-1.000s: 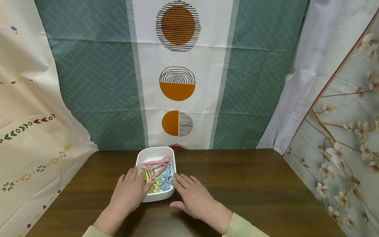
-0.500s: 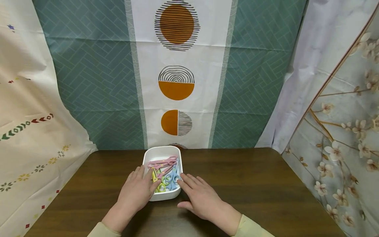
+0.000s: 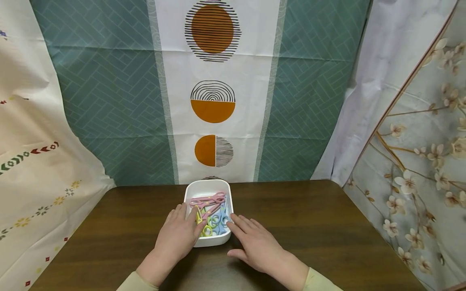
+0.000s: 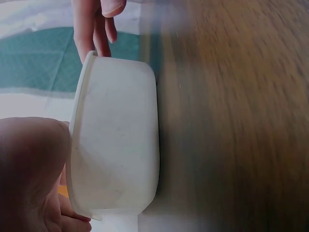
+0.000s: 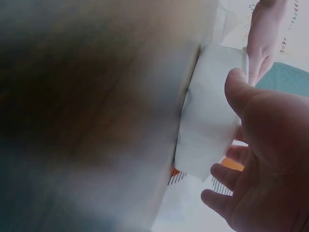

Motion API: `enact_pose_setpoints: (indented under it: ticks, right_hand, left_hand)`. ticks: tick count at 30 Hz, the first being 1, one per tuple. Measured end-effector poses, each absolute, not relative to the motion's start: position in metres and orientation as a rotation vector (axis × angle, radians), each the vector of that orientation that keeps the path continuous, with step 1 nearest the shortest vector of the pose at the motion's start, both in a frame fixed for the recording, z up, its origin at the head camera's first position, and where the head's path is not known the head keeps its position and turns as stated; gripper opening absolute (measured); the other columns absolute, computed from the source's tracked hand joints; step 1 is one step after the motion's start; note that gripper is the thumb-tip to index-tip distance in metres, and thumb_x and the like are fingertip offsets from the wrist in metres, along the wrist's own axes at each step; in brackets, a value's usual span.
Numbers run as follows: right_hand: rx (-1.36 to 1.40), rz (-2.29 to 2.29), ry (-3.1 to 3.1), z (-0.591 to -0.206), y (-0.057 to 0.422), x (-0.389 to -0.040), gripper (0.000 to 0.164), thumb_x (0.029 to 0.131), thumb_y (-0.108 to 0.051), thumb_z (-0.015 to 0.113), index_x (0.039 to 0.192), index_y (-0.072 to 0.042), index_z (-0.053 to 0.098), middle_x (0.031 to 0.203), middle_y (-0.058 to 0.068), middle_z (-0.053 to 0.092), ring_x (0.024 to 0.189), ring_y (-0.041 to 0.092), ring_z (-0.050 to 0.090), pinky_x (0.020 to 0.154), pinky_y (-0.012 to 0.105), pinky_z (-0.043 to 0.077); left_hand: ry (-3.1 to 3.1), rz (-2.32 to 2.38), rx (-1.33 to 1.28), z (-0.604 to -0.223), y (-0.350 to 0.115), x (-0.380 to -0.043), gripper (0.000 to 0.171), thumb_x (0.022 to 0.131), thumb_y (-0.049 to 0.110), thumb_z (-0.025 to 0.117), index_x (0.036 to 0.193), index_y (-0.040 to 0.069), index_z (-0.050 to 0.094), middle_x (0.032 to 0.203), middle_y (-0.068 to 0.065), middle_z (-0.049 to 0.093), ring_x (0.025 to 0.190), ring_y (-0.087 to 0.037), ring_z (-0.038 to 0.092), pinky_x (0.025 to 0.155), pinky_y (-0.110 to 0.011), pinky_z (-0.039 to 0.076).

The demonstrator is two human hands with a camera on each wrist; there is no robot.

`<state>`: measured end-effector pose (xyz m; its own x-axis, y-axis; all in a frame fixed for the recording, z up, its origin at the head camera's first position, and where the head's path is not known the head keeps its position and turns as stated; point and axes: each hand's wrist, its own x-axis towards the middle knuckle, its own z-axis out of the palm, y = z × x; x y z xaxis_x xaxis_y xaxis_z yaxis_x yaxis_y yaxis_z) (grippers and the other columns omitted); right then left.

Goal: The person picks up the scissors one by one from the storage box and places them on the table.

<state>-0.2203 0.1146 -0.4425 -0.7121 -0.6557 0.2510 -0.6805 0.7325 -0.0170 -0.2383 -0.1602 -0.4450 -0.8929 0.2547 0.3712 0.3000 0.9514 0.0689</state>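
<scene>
A white plastic tray (image 3: 213, 241) stands on the dark wooden table, holding several pairs of children's scissors. Pink scissors (image 3: 219, 197) lie at its back, blue scissors (image 3: 223, 220) at the right and yellow-green scissors (image 3: 207, 231) at the front left. My left hand (image 3: 177, 233) lies over the tray's left rim, fingers extended and thumb reaching above the scissors. At the right side, my right hand (image 3: 260, 244) has its fingertips against the rim, thumb spread away. From the left wrist, the tray's side wall (image 4: 113, 135) shows upright, its base down on the wood.
The brown table (image 3: 291, 214) runs back to a hanging green and white cloth (image 3: 302, 121) with orange circles. A cream cloth (image 3: 54, 161) hangs along the left side, and a flowered cloth (image 3: 411, 194) along the right.
The tray has slid to the right across the table with its scissors. Both hands have travelled right with it, keeping their places at its sides. The head view has shifted slightly.
</scene>
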Motion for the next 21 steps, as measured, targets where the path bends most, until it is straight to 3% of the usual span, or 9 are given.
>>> enact_pose_setpoints:
  ticks: [21]
  right_hand:
    - [0.972, 0.246, -2.73, -0.446, 0.142, -0.214, 0.072, 0.104, -0.051, 0.073, 0.162, -0.013, 0.054, 0.173, 0.011, 0.044, 0.155, 0.036, 0.047, 0.122, 0.056, 0.042]
  left_hand:
    - [-2.786, -0.264, -0.456, -0.443, -0.13, -0.244, 0.059, 0.11, 0.046, 0.065, 0.148, 0.001, 0.065, 0.157, -0.038, 0.05, 0.149, -0.055, 0.047, 0.125, -0.062, 0.035]
